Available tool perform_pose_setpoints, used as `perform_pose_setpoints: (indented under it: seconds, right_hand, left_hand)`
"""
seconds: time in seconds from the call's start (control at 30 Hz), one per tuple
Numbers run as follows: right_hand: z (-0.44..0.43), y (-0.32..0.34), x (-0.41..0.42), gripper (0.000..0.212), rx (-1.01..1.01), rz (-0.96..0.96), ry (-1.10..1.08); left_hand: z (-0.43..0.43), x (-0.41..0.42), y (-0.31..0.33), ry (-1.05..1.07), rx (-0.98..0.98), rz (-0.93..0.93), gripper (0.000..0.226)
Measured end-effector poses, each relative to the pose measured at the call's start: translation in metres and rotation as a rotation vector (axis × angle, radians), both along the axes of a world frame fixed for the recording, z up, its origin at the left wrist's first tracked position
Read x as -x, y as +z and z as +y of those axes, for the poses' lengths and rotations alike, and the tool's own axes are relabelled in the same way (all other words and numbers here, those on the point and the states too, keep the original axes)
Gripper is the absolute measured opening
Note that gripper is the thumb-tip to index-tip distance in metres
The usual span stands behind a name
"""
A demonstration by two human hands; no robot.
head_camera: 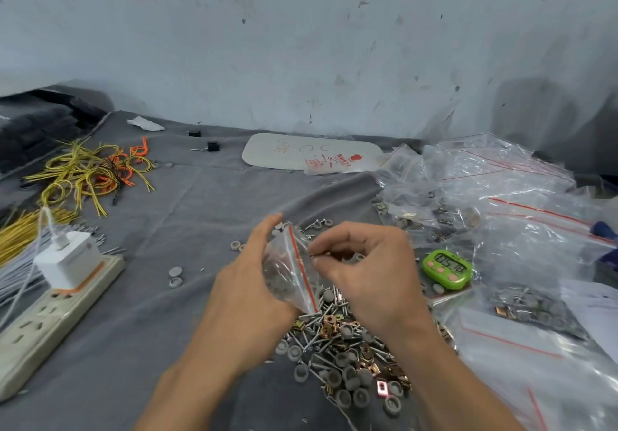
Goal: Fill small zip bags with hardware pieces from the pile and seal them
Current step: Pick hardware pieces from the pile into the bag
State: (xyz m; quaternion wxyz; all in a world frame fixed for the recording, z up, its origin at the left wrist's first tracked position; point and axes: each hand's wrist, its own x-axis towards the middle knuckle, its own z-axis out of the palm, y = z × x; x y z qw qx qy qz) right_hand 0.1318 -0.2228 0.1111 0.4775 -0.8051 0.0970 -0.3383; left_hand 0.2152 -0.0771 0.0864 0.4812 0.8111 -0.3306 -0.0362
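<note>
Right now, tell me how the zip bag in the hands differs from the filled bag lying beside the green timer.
The held zip bag is gripped off the cloth by the left hand, its red strip tilted; the filled bag lies flat, untouched. The right hand pinches a thin piece at the held zip bag's mouth; nothing enters the filled bag. Both are clear plastic holding grey caps.

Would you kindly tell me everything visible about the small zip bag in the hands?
The small zip bag is clear plastic with a red strip at its mouth. It holds grey pieces and is tilted. The left hand grips its body; the right hand pinches at the mouth, above the hardware pile.
</note>
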Motion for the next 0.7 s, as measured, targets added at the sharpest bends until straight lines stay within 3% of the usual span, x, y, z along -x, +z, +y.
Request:
perform_pose_setpoints:
  seconds: [0.37, 0.5, 0.6, 0.7]
  right_hand:
    - [0.002, 0.012, 0.0, 0.029, -0.009, 0.034, 0.077]
    - [-0.012, 0.004, -0.009, 0.024, -0.046, -0.026, -0.117]
    - [-0.021, -0.014, -0.021, 0.024, 0.08, 0.226, -0.257]
    - [-0.016, -0.035, -0.038, 0.026, 0.185, 0.51, -0.172]
  left_hand:
    - [-0.003, -0.007, -0.007, -0.077, 0.124, 0.11, 0.103]
    - [0.006, -0.014, -0.002, -0.075, 0.254, 0.251, 0.105]
    - [0.018, -0.022, 0.003, -0.069, 0.333, 0.314, 0.105]
    - [0.03, -0.032, 0.002, -0.05, 0.428, 0.368, 0.108]
